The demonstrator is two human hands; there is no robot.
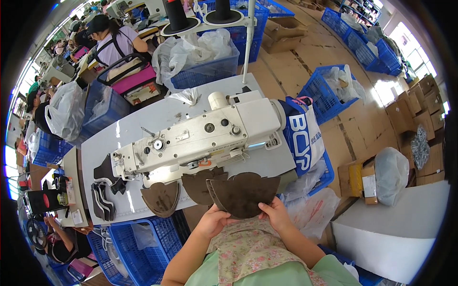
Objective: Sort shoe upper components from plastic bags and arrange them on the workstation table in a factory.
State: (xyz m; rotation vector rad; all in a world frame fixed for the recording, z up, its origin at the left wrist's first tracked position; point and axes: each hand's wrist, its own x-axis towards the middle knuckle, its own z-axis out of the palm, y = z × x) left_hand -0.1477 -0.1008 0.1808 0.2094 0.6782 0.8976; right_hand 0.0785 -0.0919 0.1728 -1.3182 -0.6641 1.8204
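Between them, my left hand (pixel 215 222) and my right hand (pixel 276 215) hold dark brown fabric panels (pixel 245 194) with a rounded edge toward me and a scalloped far edge. At least two layers show at their left side. The fingers of each hand pinch the near edge, thumbs on top. Just beyond, a similar brown panel (pixel 196 187) is partly covered by the held ones. A rounded brown panel with a pale rim (pixel 161 198) lies on the table edge to the left. Behind these stands a white sewing machine (pixel 200 131).
Dark curved pieces with white edges (pixel 103 202) lie at the table's left end. Black thread cones (pixel 181 16) stand on a rack behind the machine. Blue crates (pixel 143 243) flank the table. A white-and-blue bag (pixel 301 136) is at its right. Another person (pixel 114 43) sits back left.
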